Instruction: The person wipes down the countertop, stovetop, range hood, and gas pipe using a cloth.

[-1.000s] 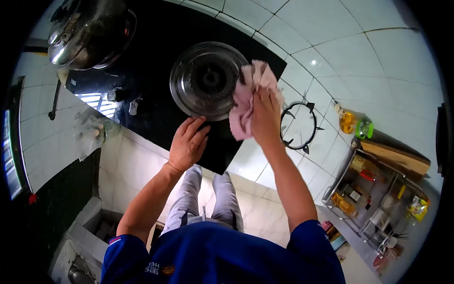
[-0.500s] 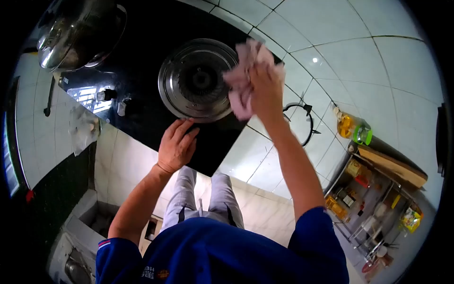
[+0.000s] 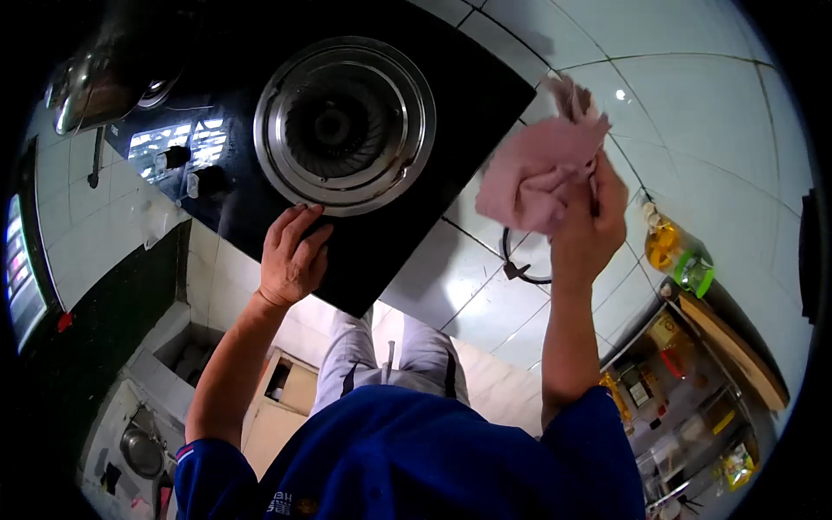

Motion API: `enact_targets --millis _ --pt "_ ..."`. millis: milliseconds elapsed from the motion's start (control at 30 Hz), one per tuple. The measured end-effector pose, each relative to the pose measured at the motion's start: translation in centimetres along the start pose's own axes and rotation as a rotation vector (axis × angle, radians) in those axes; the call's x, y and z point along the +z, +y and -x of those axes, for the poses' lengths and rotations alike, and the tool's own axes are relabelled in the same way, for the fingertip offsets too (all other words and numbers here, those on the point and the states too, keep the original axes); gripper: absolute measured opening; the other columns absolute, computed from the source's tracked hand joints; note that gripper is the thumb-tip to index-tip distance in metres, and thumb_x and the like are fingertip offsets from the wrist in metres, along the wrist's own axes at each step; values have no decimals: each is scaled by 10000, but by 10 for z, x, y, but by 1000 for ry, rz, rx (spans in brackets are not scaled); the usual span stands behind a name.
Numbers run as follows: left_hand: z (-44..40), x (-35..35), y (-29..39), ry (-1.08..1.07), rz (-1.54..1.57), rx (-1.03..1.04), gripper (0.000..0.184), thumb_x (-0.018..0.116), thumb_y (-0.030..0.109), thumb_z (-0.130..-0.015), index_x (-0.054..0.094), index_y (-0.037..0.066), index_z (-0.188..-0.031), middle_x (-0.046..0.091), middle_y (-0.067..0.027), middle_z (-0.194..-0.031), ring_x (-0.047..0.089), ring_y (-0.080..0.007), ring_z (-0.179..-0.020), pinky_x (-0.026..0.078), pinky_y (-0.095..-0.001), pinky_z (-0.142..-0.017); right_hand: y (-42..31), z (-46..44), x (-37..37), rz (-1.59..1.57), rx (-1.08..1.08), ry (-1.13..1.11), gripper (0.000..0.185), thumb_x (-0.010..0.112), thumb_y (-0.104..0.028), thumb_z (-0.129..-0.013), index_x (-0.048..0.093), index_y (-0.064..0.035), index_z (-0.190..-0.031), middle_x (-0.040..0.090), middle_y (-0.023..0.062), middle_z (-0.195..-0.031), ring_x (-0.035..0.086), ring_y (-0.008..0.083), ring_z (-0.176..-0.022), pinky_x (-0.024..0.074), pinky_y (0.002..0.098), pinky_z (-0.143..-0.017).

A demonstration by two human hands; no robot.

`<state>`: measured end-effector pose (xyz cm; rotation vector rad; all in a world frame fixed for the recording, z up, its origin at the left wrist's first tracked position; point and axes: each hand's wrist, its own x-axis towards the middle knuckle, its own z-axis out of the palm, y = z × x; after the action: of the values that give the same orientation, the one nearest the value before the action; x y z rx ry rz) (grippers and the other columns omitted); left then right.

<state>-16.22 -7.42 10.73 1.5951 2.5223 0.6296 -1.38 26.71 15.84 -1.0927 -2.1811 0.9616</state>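
Observation:
A pink cloth (image 3: 533, 178) is gripped between the thumb and fingers of my right hand (image 3: 589, 221), raised to the right of the black glass stove (image 3: 468, 95). My left hand (image 3: 295, 256) rests on the stove's front part, fingers slightly apart, its fingertips at the lower rim of the round metal burner (image 3: 345, 126). Nothing shows in that hand. Partly hidden below the cloth, a black pot-support ring (image 3: 516, 270) lies on the white tiled counter (image 3: 472, 290).
A shiny metal pot (image 3: 91, 91) stands at the stove's far left, near two knobs (image 3: 205, 182). To the right are an oil bottle (image 3: 662, 245), a green-lidded jar (image 3: 693, 273), a wooden board (image 3: 732, 347) and a rack of bottles (image 3: 685, 416).
My right hand has lifted the cloth away from the burner's right side and moved it right, beyond the stove's edge. My left hand stays by the burner rim. The view has shifted.

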Motion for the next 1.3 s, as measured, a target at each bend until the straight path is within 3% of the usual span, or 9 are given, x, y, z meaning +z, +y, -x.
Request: enact_targets --millis 67,133,233,333,600,800,867,1133,1300 --pt "2 3 -1 -4 -45 32 447 704 7 -743 635 71 -1180 584 -150 -1351 549 -379 -1229 475 -471 -1029 7 -13 14 -40 -20 15 365 643 -63 -915 668 -25 -1276 645 113 -1138 603 267 -1073 489 378 -929" --pt "2 3 0 -6 -47 20 446 699 8 -749 624 57 -1186 581 -162 -1351 542 -386 -1234 465 -480 -1038 7 -19 35 155 -361 -49 420 671 -49 -837 666 -30 -1257 634 102 -1155 596 322 -1067 470 428 -972" --pt "5 3 -1 -31 -52 19 435 692 15 -759 618 55 -1186 575 -178 -1347 532 -392 -1242 451 -487 -1050 1 -1 73 353 -562 -479 494 681 -145 -713 648 -66 -1200 604 85 -1245 535 348 -1181 446 474 -1008" --pt "4 3 -1 -36 -45 14 438 683 7 -742 625 58 -1173 577 -178 -1336 544 -392 -1213 457 -490 -1034 10 -6 86 289 -747 -315 457 671 -172 -732 662 -77 -1179 603 69 -1209 526 329 -1158 460 477 -963" --pt "0 0 1 -11 -25 15 473 698 7 -705 629 88 -1166 584 -157 -1326 557 -383 -1200 487 -473 -985 -6 -44 96 346 -752 -377 353 611 -86 -822 706 -58 -1161 628 107 -1218 547 376 -1166 455 487 -997" --pt "-3 0 -1 16 -10 28 437 719 22 -720 641 103 -1143 592 -150 -1307 577 -365 -1172 512 -449 -935 -11 -81 136 372 -823 -373 524 695 -191 -697 685 -76 -1207 638 78 -1233 546 334 -1176 466 438 -988" --pt "-4 -1 -1 20 -5 16 419 723 26 -726 646 102 -1131 594 -149 -1309 578 -360 -1172 515 -435 -923 -48 -110 169 303 -810 -574 472 678 -165 -740 693 -93 -1206 652 57 -1252 545 312 -1214 478 419 -993" --pt "-2 -2 -2 49 65 5 396 722 101 -767 640 109 -1155 607 -123 -1296 585 -331 -1190 521 -432 -909 -42 -138 191 284 -973 -479 414 588 -57 -840 712 -168 -1219 694 55 -1214 588 307 -1183 472 379 -1018" --pt "0 0 -6 25 56 11 381 712 117 -782 640 114 -1157 591 -120 -1334 559 -323 -1232 511 -428 -924 -106 -117 257 167 -1207 -677 332 732 -164 -799 720 -170 -1131 698 25 -1144 599 313 -1122 509 439 -957"
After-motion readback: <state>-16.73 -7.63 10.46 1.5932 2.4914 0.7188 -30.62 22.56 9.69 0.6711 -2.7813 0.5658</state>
